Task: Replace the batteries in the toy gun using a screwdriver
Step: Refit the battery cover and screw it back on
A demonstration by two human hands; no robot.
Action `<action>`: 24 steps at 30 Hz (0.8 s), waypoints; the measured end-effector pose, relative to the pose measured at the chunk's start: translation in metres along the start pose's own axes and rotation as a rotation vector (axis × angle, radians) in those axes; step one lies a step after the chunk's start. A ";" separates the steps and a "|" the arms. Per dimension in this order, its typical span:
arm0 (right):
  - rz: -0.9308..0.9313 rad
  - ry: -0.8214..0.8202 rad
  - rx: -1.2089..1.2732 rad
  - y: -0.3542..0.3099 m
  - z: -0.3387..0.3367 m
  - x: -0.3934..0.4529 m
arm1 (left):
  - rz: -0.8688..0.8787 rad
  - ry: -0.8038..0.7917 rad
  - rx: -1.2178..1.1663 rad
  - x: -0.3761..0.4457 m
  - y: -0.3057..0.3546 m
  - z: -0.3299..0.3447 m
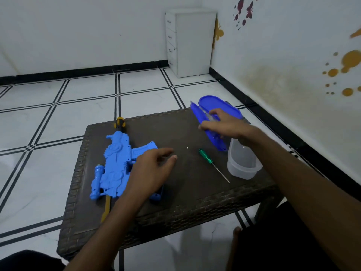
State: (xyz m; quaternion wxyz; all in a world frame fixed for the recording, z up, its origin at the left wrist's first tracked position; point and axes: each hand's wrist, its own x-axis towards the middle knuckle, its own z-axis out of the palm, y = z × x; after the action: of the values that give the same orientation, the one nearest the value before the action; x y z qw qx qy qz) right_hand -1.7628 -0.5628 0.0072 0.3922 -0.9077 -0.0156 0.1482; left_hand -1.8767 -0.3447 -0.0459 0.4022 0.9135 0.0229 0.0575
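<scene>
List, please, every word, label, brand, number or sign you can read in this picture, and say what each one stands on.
None: no readable text shows anywhere.
Toy gun: moulded relief only, no legible lettering.
Screwdriver: green handle, no marking legible.
Blue lids and clear container: no labels visible.
Wall decals: shapes and butterflies, not writing.
</scene>
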 end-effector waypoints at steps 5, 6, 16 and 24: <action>-0.068 -0.166 0.698 0.023 -0.021 -0.042 | -0.237 -0.184 -0.689 0.013 0.060 0.032; -0.069 -0.177 0.773 0.030 -0.023 -0.047 | -0.282 -0.230 -0.774 0.015 0.071 0.039; 0.070 0.110 0.738 0.075 -0.045 -0.068 | -0.429 -0.337 -0.830 0.037 0.105 0.101; -0.036 0.386 0.188 0.097 -0.050 -0.070 | -0.322 -0.277 -0.553 0.045 0.106 0.098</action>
State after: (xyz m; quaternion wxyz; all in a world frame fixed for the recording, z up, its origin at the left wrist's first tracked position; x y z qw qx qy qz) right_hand -1.8246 -0.6751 -0.0116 0.4736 -0.8782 0.0574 -0.0345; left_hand -1.8206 -0.4840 -0.0288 0.6376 0.7538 0.0954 -0.1270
